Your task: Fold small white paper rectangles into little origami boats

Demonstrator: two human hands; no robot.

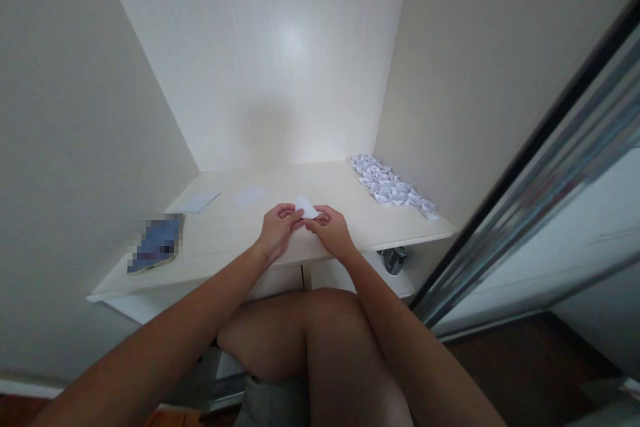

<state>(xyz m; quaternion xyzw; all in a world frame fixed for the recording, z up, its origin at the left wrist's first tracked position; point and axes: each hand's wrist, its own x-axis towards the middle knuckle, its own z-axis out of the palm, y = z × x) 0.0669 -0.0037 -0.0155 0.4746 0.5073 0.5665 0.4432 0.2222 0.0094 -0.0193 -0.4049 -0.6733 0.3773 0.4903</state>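
Observation:
A small piece of white paper [307, 207], roughly triangular, is held up between both hands above the front part of the pale desk [215, 247]. My left hand [279, 230] pinches its left lower side between thumb and fingers. At its right lower corner, the closed fingers of my right hand [330, 228] grip it. Flat white sheets [201, 201] lie on the desk behind and to the left of my hands. Many small folded white paper pieces [387, 183] form a long pile along the right side.
A blue, pixelated flat object [157, 243] lies at the desk's left edge. Walls enclose the desk at both sides and the back. A dark metallic item [395, 260] sits on a lower shelf at right, near a metal-edged door frame [525, 167].

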